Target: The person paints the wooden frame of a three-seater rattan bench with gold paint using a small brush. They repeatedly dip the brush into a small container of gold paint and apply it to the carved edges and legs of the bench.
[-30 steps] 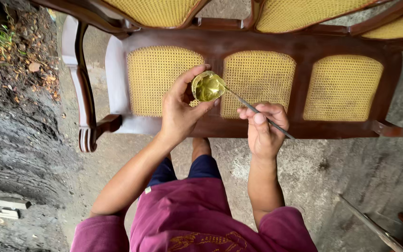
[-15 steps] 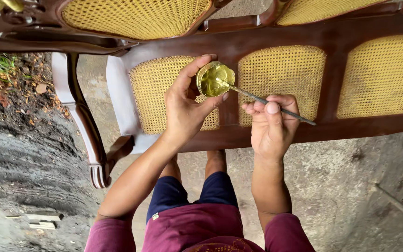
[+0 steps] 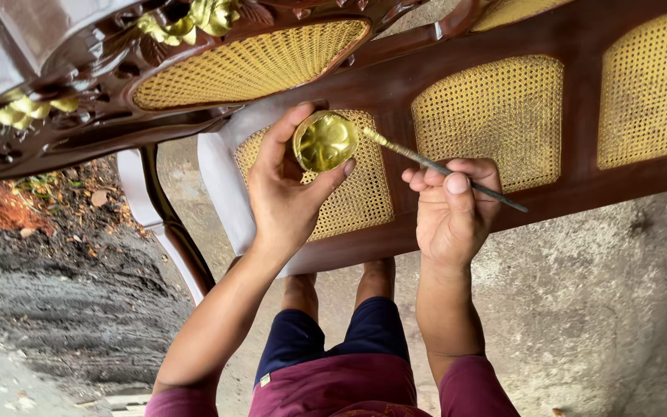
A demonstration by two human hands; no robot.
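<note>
While your left hand (image 3: 291, 197) fingers cup the gold paint cup (image 3: 325, 142) level, right hand (image 3: 451, 208) fingers pinch the brush (image 3: 441, 167), tip seemingly dipped inside.

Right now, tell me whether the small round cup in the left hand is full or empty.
Not empty: the cup, pinched in the left hand, shows glossy gold paint coating its inside. How deep the paint is, cannot tell.

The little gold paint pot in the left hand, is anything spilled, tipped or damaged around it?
Nothing stands out. The left hand holds the small gold paint pot with no visible spill; the right hand holds the thin brush, its tip at the pot's rim.
</note>
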